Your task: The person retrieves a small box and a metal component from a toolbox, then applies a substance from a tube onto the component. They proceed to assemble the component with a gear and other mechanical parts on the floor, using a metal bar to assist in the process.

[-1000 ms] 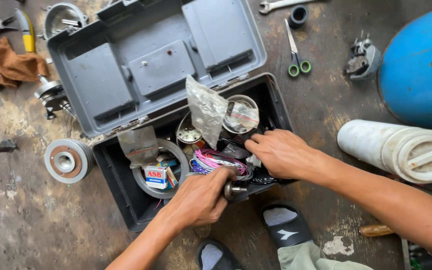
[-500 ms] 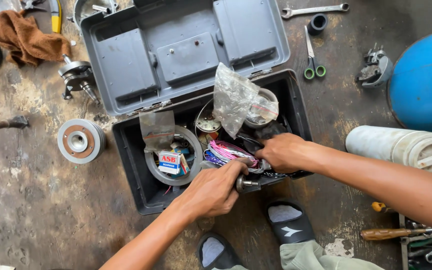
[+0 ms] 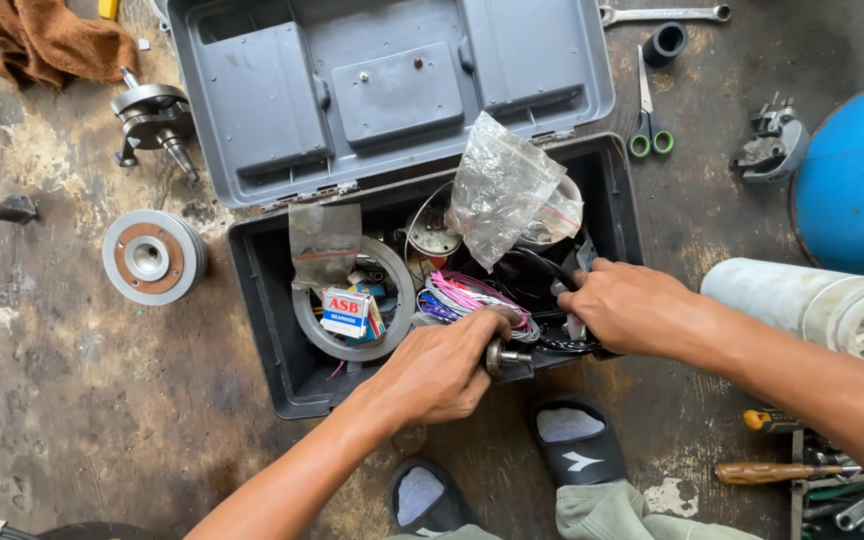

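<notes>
Metal rod with a rounded knob end [image 3: 500, 357], lying roughly crosswise at the near edge of the open black plastic toolbox [image 3: 262, 330], sits in the left hand [image 3: 437, 368], whose grip is closed around its left end. Its free end points right toward the right hand [image 3: 627, 308], whose grip is closed on black cable [image 3: 542, 270] just beyond. Behind both grips lie pink-and-white wires [image 3: 472, 297] and a crumpled clear plastic bag [image 3: 507, 190].

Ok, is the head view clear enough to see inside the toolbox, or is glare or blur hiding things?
Head view: even daylight, sharp; slight glare on the plastic bag; the toolbox corners lie in shadow; the left hand and right hand cover some contents.
</notes>
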